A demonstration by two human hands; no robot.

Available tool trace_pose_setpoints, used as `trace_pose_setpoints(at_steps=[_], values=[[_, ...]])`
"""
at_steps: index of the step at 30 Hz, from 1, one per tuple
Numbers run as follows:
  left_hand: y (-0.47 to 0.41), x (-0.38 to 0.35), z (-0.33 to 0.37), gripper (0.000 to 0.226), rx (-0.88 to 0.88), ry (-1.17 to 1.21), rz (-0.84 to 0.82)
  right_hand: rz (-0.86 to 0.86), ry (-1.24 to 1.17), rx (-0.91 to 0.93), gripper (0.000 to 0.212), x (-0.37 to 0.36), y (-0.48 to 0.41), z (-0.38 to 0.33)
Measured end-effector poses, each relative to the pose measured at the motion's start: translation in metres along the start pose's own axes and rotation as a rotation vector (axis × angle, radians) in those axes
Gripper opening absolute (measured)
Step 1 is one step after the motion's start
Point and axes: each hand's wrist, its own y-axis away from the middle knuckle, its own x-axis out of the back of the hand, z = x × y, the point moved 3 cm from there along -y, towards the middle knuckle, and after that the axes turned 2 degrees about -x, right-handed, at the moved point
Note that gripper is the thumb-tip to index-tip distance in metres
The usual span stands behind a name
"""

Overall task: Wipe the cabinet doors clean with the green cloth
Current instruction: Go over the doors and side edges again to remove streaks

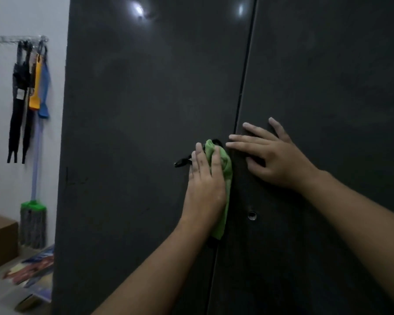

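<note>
1. The step in hand is the wiping itself; the left hand lies flat on the green cloth with straight fingers and presses it on the left door; the fingers do not curl round the cloth.
2. The green cloth is bunched up under that hand, right beside the gap where the two doors meet; a bit of it hangs down below the palm; it seems to cover part of a black handle, whose end pokes out to the left of the fingers.
3. The right hand holds nothing; it is spread flat on the right door, just beside the cloth, with the fingers apart; I think it is there to steady that door.
4. The doors are dark and the light is dim, so I cannot tell which parts are clean; big parts of both doors lie above and beside the cloth, so I think a lot is left to do.
5. The next move calls for a firm push and a long slide across the left door, going round the handle; a bunched cloth could slip out from under a flat hand, so spreading it out may help; the right door, with its small round hole, needs a wipe too, and the right hand must then get out of the way.
6. A mop stands far off to the left; it is not part of this job.
</note>
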Motion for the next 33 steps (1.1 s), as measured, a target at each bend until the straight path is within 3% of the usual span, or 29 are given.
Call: trace_pose_setpoints(at_steps=[4,12,16,26,31,33], values=[[0.04,-0.028,0.011,0.079,-0.05,-0.211,0.062,0.098,0.257,0.056,0.053,-0.028,0.022,-0.002],[0.066,-0.039,0.012,0.081,-0.02,-0.358,0.009,0.191,0.33,0.007,0.053,-0.038,0.025,-0.008],[0.079,-0.043,0.013,0.084,-0.086,-0.384,-0.003,0.22,0.339,-0.017,0.053,-0.041,0.027,-0.011],[0.083,-0.051,0.003,0.082,-0.276,-0.232,0.072,0.272,0.35,-0.034,0.053,-0.047,0.027,-0.014],[0.091,-0.054,0.009,0.087,-0.173,-0.046,0.045,0.279,0.346,-0.043,0.053,-0.047,0.027,-0.014],[0.092,-0.05,0.007,0.076,-0.042,0.121,0.127,0.281,0.361,-0.044,0.053,-0.048,0.027,-0.015]])
